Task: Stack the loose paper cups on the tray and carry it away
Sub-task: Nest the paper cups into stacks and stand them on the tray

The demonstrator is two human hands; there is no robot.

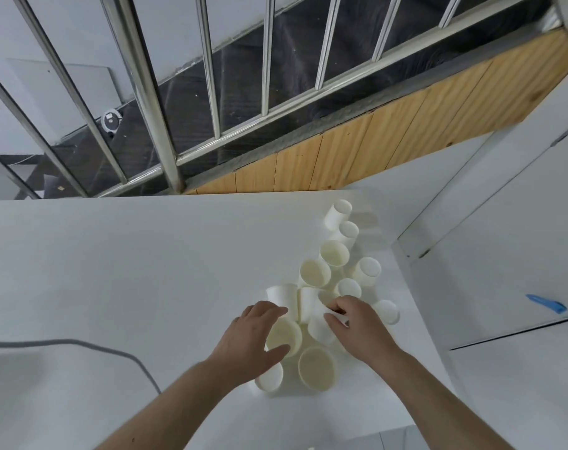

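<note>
Head view: left hand grip curls round an upright cup; right hand pinches a cup rim.

forearms: 2, bare, unsleeved | hands: 2, ungloved

The left hand hides part of a paper cup beneath it.
</note>
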